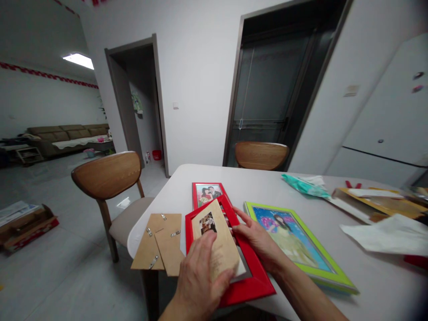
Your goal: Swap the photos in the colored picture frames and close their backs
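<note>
Left hand (pixel 200 276) lies flat, fingers spread and pressed on a tan paper insert (pixel 217 243) that rests in the red frame (pixel 249 281) at the near table edge. Right hand (pixel 257 238) rests on the frame's right side, fingers loosely together, tips touching the insert's edge; no pinch visible. Left of the frame, two brown backing boards (pixel 160 243) overlap, overhanging the white table (pixel 261 187). Just right: a green-framed picture (pixel 294 240), lying flat. Behind the red frame, partly covered by it: a second red-framed photo (pixel 209 194). Farther right: white sheet (pixel 388 234), teal bag (pixel 304 185), yellow-edged cardboard (pixel 374 200). Two wooden chairs (pixel 107 176) stand at the table.
</note>
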### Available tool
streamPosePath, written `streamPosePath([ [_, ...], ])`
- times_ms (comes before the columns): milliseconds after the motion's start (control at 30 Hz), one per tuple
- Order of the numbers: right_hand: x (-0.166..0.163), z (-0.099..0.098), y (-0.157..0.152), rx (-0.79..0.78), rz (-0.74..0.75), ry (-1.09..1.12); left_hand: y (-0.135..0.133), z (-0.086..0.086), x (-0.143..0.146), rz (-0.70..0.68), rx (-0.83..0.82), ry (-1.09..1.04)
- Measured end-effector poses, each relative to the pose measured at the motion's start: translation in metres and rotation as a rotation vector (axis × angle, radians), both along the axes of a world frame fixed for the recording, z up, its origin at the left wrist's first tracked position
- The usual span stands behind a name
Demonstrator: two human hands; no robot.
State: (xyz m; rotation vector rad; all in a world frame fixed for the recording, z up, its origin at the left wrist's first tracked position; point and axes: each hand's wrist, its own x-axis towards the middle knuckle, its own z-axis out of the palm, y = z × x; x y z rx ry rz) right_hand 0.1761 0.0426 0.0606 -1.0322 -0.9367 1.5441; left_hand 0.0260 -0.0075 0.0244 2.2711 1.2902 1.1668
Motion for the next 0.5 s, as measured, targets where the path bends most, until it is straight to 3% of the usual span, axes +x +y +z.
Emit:
streamPosePath([
  [233, -0.002, 0.007, -0.003, 0.057, -0.078, -0.169, 0.000, 0.003, 0.010, -0.075, 0.037, 0.071],
  [367, 0.001, 0.000, 0.003, 0.083, -0.045, -0.213, -0.002, -0.002, 0.012, -0.044, 0.105, 0.031],
  [433, 0.007, -0.011, 0.009, 0.107, -0.023, -0.389, -0.002, -0.002, 0.005, 0.039, 0.110, -0.046],
  [500, 0.015, -0.023, 0.015, 0.153, -0.017, -0.708, -0.002, 0.000, -0.010, 0.172, 0.051, -0.165],
])
